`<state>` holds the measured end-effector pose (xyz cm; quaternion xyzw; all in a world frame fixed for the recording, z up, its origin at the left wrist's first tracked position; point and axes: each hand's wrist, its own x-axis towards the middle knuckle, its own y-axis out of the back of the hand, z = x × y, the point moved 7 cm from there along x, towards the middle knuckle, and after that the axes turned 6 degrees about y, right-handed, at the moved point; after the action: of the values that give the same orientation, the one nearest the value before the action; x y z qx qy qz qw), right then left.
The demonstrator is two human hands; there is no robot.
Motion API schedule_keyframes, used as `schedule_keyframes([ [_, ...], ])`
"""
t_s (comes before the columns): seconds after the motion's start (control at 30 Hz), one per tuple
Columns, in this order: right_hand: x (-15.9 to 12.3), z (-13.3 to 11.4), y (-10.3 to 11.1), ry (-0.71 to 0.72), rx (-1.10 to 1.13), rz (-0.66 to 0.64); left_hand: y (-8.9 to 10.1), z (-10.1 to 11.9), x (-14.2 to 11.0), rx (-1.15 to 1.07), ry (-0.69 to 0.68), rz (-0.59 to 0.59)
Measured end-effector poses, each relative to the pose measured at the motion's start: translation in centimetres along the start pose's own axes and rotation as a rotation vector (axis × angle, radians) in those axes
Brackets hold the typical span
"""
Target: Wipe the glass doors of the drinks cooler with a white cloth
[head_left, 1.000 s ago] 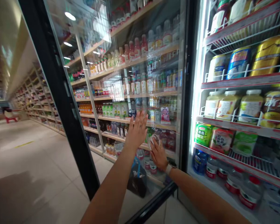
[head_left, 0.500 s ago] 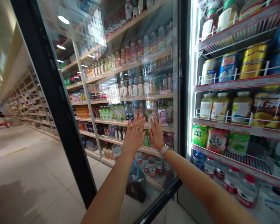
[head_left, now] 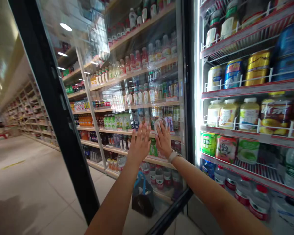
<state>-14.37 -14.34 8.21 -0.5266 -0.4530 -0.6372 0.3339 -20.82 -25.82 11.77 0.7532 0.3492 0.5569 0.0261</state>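
A glass door (head_left: pixel 93 42) with a black frame stands swung out from a lit drinks fridge. Flat on its pane rests my left hand (head_left: pixel 139 142), fingers spread, with nothing in it. To its right, my right hand (head_left: pixel 163 140) presses a crumpled whitish cloth (head_left: pixel 158 123) against the glass. The cloth is partly covered by the fingers. A light band circles my right wrist.
On the right, the fridge shelves (head_left: pixel 250 132) hold bottles, cans and packs. Through the glass show wooden shelves (head_left: pixel 123 76) of drinks and a dark bag (head_left: pixel 142 199) with blue handles on the floor. A red stool (head_left: pixel 0 135) stands far left, a person near it.
The view has shifted slightly, so the door frame and fridge shelves sit a little further left. Both hands stay on the glass, the cloth still under my right hand.
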Motion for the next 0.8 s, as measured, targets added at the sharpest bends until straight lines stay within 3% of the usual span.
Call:
schedule_keyframes([
  [0.1, 3.5, 0.5, 0.8, 0.004, 0.015, 0.054, 0.0, 0.0, 0.0, 0.01, -0.003, -0.005],
  [0.17, 2.8, 0.3, 0.6, -0.004, 0.032, 0.064, -0.1, 0.0, 0.0, 0.015, -0.004, -0.014],
  [0.23, -0.1, -0.4, 0.0, 0.002, 0.053, 0.054, -0.2, 0.0, 0.0, 0.023, 0.0, -0.025],
  [0.4, -11.2, -1.8, -2.5, 0.058, 0.058, -0.054, -0.5, -0.1, -0.1, 0.043, 0.009, -0.051],
  [0.5, -14.6, -1.8, -3.4, 0.063, 0.048, -0.103, -0.5, -0.1, -0.2, 0.063, 0.006, -0.049],
  [0.6, -12.4, -1.4, -2.9, 0.056, 0.053, -0.076, -0.4, -0.2, -0.3, 0.09, 0.001, -0.041],
  [0.8, -0.6, 0.4, -0.5, 0.01, 0.06, 0.064, -0.6, -0.5, -0.3, 0.113, -0.003, -0.039],
])
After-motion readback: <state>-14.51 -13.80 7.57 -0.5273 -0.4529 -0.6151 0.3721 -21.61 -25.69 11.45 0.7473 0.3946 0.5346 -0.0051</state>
